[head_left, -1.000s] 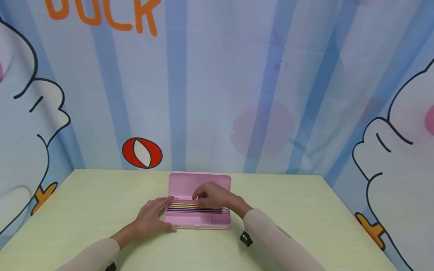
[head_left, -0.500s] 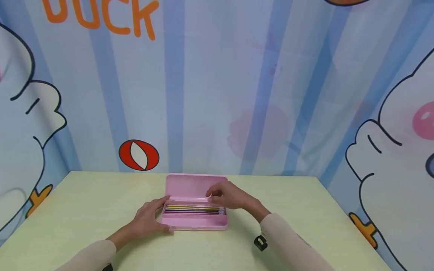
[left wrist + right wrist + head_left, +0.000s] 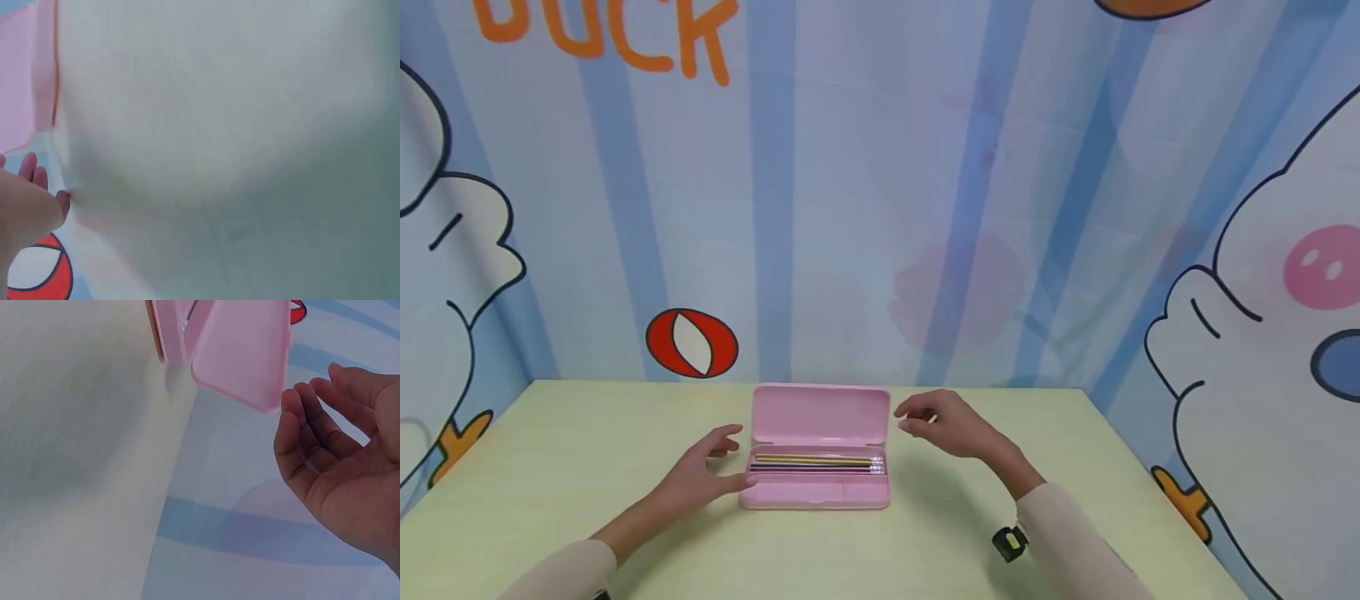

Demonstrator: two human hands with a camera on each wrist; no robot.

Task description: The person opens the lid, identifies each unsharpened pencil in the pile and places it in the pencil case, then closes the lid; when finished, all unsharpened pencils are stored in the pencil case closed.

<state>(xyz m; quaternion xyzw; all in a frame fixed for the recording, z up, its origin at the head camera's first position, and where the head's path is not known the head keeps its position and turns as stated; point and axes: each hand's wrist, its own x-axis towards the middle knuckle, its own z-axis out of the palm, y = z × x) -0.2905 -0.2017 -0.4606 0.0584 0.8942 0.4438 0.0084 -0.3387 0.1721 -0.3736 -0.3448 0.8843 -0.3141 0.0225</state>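
Note:
A pink pencil case [image 3: 797,492] lies on the table with its lid [image 3: 820,414] raised at the back. Several pencils [image 3: 812,463] lie side by side in the rear compartment, and the front compartment has a divider. My left hand [image 3: 692,479] is at the left of the case, fingers apart and loosely bent. Its thumb tip overlaps the case's left edge; I cannot tell whether it touches. Just right of the lid, my right hand [image 3: 951,425] hovers with loosely curled fingers and nothing in them. The right wrist view shows that hand's [image 3: 344,450] palm beside the lid [image 3: 244,353].
The pale yellow table [image 3: 790,554] extends around the case on both sides and in front. Behind it hangs a striped blue and white curtain [image 3: 857,208] with printed cartoon figures. Black bands sit at both sleeves, such as the right one [image 3: 1010,543].
My right hand has moved right, from over the open case to beyond its right side. My left fingers have come off the case's left edge. The head view has shifted slightly.

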